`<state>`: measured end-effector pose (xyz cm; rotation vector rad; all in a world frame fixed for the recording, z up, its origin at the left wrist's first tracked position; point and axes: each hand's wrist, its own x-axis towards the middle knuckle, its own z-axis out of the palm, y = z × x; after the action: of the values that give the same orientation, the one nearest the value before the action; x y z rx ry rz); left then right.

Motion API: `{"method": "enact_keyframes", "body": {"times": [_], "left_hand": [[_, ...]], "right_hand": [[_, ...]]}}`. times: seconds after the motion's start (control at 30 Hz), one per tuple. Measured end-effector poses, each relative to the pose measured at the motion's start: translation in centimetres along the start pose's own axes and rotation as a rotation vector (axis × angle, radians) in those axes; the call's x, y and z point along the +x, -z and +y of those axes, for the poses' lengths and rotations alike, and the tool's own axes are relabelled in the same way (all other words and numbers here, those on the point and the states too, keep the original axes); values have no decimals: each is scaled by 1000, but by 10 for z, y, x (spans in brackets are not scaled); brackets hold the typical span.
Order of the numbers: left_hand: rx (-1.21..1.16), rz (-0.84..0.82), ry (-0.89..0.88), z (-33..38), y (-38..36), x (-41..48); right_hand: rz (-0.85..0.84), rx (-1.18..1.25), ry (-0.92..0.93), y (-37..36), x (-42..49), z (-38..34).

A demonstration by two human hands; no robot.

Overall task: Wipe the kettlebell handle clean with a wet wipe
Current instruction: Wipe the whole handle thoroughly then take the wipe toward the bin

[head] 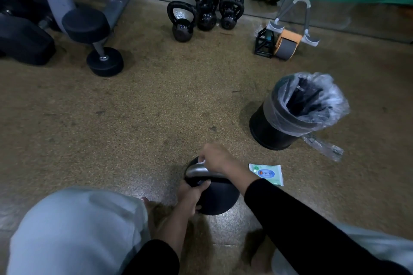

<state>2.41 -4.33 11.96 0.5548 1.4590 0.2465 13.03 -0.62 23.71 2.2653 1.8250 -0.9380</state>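
A: Kettlebell (216, 198) sits on the floor (134, 118) right before us. Heavy and rigid, we judge it won't slide. Left hand (190, 195) grips it below the handle.
B: Handle (197, 171) looks slick. Right hand (215, 158) pinches the wet wipe (203, 161) onto it. Bin (297, 109) and wipe pack (267, 174) sit off right, not blocking us.
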Motion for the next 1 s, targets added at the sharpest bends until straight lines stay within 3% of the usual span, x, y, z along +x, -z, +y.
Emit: {"method": "enact_keyframes", "body": {"times": [0.13,0.7,1.0], "left_hand": [[-12,-7,1,-1,0,2],[54,29,7,-4,-1,10],[108,35,11,-7,-1,20]], "right_hand": [[26,-53,63,-2,-7,1],[157,-133,-9,-9,-15,-7],[144,-238,50,-27,-36,-16]]}}
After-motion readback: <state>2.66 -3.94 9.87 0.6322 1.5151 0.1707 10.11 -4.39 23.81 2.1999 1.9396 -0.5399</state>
